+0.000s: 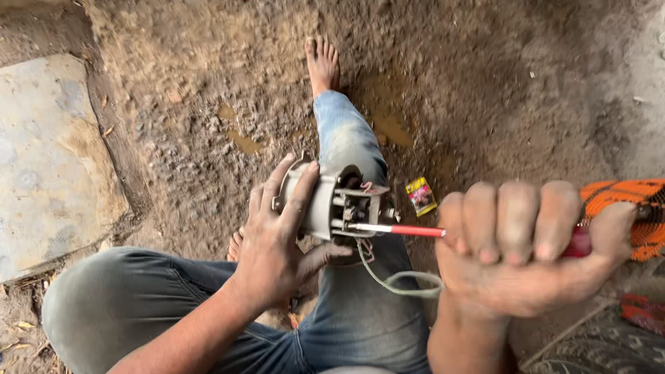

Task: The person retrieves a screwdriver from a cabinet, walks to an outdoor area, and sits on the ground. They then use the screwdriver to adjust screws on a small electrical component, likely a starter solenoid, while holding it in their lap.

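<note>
Left hand (277,242) steadies ribbed grey metal motor (325,204); right hand (526,242) grips red screwdriver (409,230)

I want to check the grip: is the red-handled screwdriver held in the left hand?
No, the right hand grips the red-handled screwdriver; the left hand holds the grey motor housing.

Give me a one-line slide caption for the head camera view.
Left hand steadies a grey motor housing while right hand drives a red-handled screwdriver into it.

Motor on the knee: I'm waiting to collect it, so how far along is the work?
Done: the motor already sits open at its wiring end. In hand: left hand steadies it while right hand presses a red screwdriver into it. Left: the loose wire hangs unconnected, and no cover is fitted.
</note>
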